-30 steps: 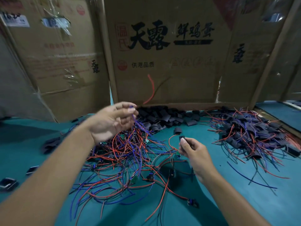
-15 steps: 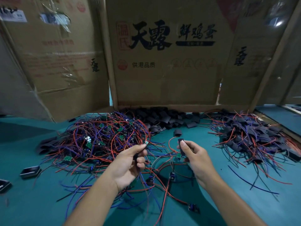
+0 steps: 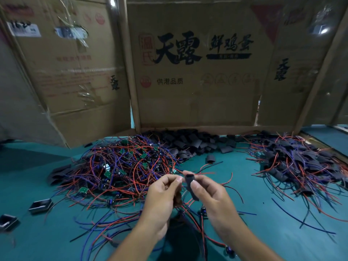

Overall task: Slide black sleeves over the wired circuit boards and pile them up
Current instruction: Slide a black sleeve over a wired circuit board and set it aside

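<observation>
My right hand (image 3: 209,193) pinches a black sleeve (image 3: 190,185), held upright with its open end up. My left hand (image 3: 163,194) is just left of it, fingers curled round the wires of a wired circuit board; the board itself is hidden behind the hand. Red and dark wires run from between the hands toward the right. A tangle of bare green boards with red and blue wires (image 3: 120,166) lies to the left. Loose black sleeves (image 3: 192,144) are heaped at the back. Sleeved boards are piled at the right (image 3: 293,161).
The green tabletop (image 3: 263,232) carries stray wires in front. Two small black trays (image 3: 40,205) (image 3: 8,221) sit at the left. Cardboard boxes (image 3: 197,72) wall off the back. One single sleeve (image 3: 210,158) lies alone behind my hands.
My left hand came down from the wire tangle and moved right, bringing a wired board up against the sleeve. My right hand raised the sleeve slightly toward the centre.
</observation>
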`<state>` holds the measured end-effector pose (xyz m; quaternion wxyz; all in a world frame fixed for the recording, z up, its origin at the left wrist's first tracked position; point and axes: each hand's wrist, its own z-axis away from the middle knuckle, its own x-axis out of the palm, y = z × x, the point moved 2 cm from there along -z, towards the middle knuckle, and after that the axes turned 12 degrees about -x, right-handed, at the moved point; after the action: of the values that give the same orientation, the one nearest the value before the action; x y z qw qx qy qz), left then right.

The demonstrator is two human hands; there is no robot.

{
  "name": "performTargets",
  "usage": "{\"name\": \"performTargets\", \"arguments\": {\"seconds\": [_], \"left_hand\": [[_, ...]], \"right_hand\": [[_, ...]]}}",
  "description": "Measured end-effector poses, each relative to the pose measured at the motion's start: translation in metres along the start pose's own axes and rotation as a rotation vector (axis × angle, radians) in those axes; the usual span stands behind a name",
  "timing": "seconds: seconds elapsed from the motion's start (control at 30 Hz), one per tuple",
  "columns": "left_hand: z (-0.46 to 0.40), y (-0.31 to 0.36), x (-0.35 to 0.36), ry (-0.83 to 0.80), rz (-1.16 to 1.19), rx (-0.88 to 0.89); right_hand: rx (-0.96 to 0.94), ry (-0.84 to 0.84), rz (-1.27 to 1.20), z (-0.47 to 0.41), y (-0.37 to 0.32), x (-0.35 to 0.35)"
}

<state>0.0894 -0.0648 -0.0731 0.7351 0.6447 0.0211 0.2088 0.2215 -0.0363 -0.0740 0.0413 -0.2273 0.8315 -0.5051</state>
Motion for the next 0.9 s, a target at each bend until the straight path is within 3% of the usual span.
{"name": "performTargets", "arguments": {"seconds": [0.27, 0.47, 0.57, 0.7, 0.8, 0.9], "left_hand": [[0.002, -0.001, 0.000, -0.106, -0.237, 0.103], [0.002, 0.000, -0.006, -0.157, -0.303, 0.061], [0.005, 0.013, -0.010, -0.185, -0.390, 0.075], [0.012, 0.031, -0.017, -0.191, -0.725, 0.157], [0.018, 0.031, -0.007, -0.257, -0.616, 0.150], [0.016, 0.024, 0.000, -0.190, -0.543, 0.180]], "right_hand": [[-0.004, 0.196, -0.089, -0.012, -0.013, -0.020], [-0.047, 0.298, -0.205, -0.020, -0.021, -0.039], [-0.024, 0.266, -0.139, -0.019, -0.019, -0.036], [-0.051, 0.143, -0.024, -0.012, -0.014, -0.020], [-0.065, 0.040, 0.029, -0.006, -0.009, -0.011], [-0.052, 0.025, 0.041, -0.004, -0.007, -0.008]]}}
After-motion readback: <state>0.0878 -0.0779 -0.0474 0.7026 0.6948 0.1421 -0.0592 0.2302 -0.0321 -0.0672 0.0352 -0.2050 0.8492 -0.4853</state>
